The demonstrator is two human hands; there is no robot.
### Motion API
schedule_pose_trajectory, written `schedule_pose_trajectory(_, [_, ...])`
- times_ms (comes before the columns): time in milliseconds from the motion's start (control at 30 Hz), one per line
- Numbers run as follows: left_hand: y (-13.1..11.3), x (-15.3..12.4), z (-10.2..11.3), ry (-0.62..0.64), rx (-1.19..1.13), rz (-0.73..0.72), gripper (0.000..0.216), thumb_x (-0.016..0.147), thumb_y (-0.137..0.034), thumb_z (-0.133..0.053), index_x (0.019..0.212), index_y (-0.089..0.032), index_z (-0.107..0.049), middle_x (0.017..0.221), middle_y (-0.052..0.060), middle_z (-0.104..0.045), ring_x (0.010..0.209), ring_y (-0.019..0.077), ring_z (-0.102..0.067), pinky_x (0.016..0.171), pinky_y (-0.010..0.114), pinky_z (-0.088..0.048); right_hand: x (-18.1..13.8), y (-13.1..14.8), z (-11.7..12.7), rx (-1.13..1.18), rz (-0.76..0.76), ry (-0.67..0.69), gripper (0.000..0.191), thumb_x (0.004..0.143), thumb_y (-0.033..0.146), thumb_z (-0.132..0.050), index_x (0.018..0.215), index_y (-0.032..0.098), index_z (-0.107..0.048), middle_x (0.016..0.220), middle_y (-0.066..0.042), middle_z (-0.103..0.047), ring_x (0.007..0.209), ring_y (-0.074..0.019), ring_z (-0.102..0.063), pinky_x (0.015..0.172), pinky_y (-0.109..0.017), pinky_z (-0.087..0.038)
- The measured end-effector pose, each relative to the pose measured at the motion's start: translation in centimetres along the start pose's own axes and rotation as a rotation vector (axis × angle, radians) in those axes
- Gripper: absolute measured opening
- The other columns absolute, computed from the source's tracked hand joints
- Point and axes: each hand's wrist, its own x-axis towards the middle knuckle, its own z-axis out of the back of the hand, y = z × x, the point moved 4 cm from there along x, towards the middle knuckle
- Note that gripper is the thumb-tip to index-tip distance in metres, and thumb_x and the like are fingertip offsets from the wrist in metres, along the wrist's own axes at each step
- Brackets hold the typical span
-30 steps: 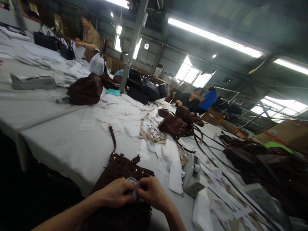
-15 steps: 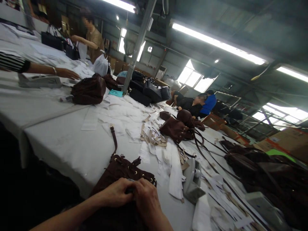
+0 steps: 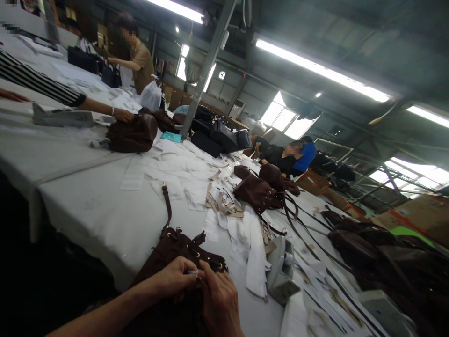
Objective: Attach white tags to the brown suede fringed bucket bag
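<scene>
A broad worktop (image 3: 87, 206) spreads beneath everything, draped in smooth white sheeting that folds down over its near edge. At that edge lies the dark brown drawstring bag (image 3: 164, 255), soft and matt, its mouth gathered, directly under the person's hands. Further off, near the middle, two smoother brown bags (image 3: 254, 192) lie bunched together, rounded and slack, with long thin straps trailing right. A slouched, creased brown bag (image 3: 131, 133) sits at the far left. Flat white paper strips (image 3: 255, 262) lie beside a hard grey tape dispenser (image 3: 282, 271) with a chunky, angular body, and curled tan strips (image 3: 222, 201) are heaped beyond them. From the front bag a narrow strap (image 3: 167, 206) runs away across the sheeting to a metal buckle, and gold-toned eyelets ring the mouth.

The right hand (image 3: 220, 295) is bent over the bag with its back upward and fingertips against a small pale piece (image 3: 192, 272); whether they grip it, I cannot tell. The left hand (image 3: 177, 281) comes in from the lower left, thumb and forefinger pinching that piece above the bag.

Half a second earlier a co-worker's striped sleeve (image 3: 45, 82) reached less far; that co-worker's hand (image 3: 124, 115) now rests on the slouched bag. The pinched piece, then mostly covered by the fingers, shows more plainly.
</scene>
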Motion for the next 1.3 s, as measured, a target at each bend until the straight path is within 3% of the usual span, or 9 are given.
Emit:
schedule_pose_trajectory(67, [-0.2, 0.1, 0.0, 0.039, -0.078, 0.032, 0.028, 0.071, -0.041, -0.061, 0.075, -0.013, -0.062, 0.05, -0.004, -0.048, 0.034, 0.0084, -0.041, 0.032, 0.018, -0.03, -0.2, 0.4, 0.6, -0.062, 0.066, -0.035, 0.048, 0.088, 0.005, -0.04, 0.135, 0.011, -0.04, 0.09, -0.007, -0.072, 0.069, -0.0198, -0.066, 0.068, -0.036, -0.041])
schedule_pose_trajectory(167, [-0.4, 0.2, -0.2, 0.057, -0.18, 0.071, 0.028, 0.072, -0.041, -0.055, 0.074, -0.014, -0.061, 0.054, -0.003, -0.05, 0.035, 0.0069, -0.039, 0.033, 0.017, -0.028, -0.8, 0.3, 0.9, -0.146, 0.111, -0.037, 0.056, 0.082, -0.001, -0.037, 0.137, 0.01, -0.038, 0.11, -0.011, -0.069, 0.096, -0.0233, -0.066, 0.088, -0.042, -0.035])
schedule_pose_trajectory(333, [-0.1, 0.5, -0.8, 0.004, -0.256, 0.152, 0.023, 0.068, -0.039, -0.056, 0.065, -0.016, -0.052, 0.054, -0.005, -0.045, 0.034, 0.0035, -0.031, 0.031, 0.015, -0.016, -2.4, -1.5, -0.4, -0.111, 0.055, -0.051, 0.059, 0.083, -0.005, -0.034, 0.138, 0.016, -0.04, 0.127, -0.01, -0.06, 0.119, -0.0228, -0.055, 0.112, -0.049, -0.013])
schedule_pose_trajectory(533, [0.5, 0.6, -0.9, -0.071, -0.249, 0.228, 0.02, 0.064, -0.037, -0.052, 0.061, -0.018, -0.046, 0.05, -0.006, -0.042, 0.032, 0.0027, -0.024, 0.031, 0.017, -0.008, -3.8, -3.1, -1.8, 0.282, -0.27, -0.028, 0.049, 0.09, 0.004, -0.034, 0.132, 0.023, -0.048, 0.148, -0.009, -0.037, 0.122, -0.0207, -0.052, 0.103, -0.037, -0.044])
schedule_pose_trajectory(667, [0.3, 0.6, -1.0, -0.076, -0.245, 0.237, 0.021, 0.062, -0.038, -0.055, 0.061, -0.019, -0.045, 0.048, -0.006, -0.042, 0.032, 0.003, -0.025, 0.032, 0.017, -0.008, -3.7, -3.0, -1.0, 0.442, -0.367, -0.038, 0.043, 0.092, 0.007, -0.037, 0.13, 0.023, -0.05, 0.144, -0.008, -0.043, 0.12, -0.0182, -0.054, 0.103, -0.032, -0.045])
schedule_pose_trajectory(800, [0.4, 0.6, -1.1, -0.068, -0.256, 0.239, 0.023, 0.064, -0.039, -0.056, 0.061, -0.018, -0.046, 0.049, -0.007, -0.042, 0.032, 0.0026, -0.025, 0.032, 0.017, -0.008, -3.8, -2.7, -0.9, 0.352, -0.333, -0.054, 0.044, 0.091, 0.007, -0.04, 0.132, 0.022, -0.048, 0.143, -0.01, -0.044, 0.119, -0.0189, -0.055, 0.1, -0.032, -0.048])
schedule_pose_trajectory(1067, [1.0, 0.4, -0.9, -0.039, -0.324, 0.193, 0.025, 0.068, -0.041, -0.059, 0.067, -0.018, -0.049, 0.054, -0.006, -0.045, 0.034, 0.0034, -0.03, 0.032, 0.016, -0.013, -3.2, -0.7, -1.1, -0.028, 0.119, -0.01, 0.067, 0.082, -0.006, -0.035, 0.147, 0.008, -0.022, 0.127, -0.011, -0.061, 0.13, -0.019, -0.044, 0.117, -0.041, -0.005])
schedule_pose_trajectory(1200, [1.9, 0.2, -0.9, 0.002, -0.332, 0.173, 0.025, 0.07, -0.04, -0.062, 0.072, -0.017, -0.052, 0.054, -0.006, -0.047, 0.033, 0.0036, -0.031, 0.032, 0.016, -0.014, -3.3, -0.2, -0.7, -0.009, 0.092, 0.061, 0.068, 0.082, -0.006, -0.037, 0.147, 0.01, -0.022, 0.128, -0.009, -0.061, 0.131, -0.0179, -0.043, 0.117, -0.041, 0.002])
schedule_pose_trajectory(1300, [3.4, 0.6, -0.8, 0.008, -0.325, 0.204, 0.03, 0.069, -0.045, -0.064, 0.075, -0.017, -0.056, 0.049, -0.006, -0.048, 0.029, 0.0038, -0.029, 0.03, 0.016, -0.014, -3.9, -3.4, 0.8, 0.078, -0.139, 0.042, 0.054, 0.086, 0.007, -0.044, 0.139, 0.018, -0.039, 0.127, -0.008, -0.061, 0.127, -0.0202, -0.048, 0.116, -0.046, -0.011])
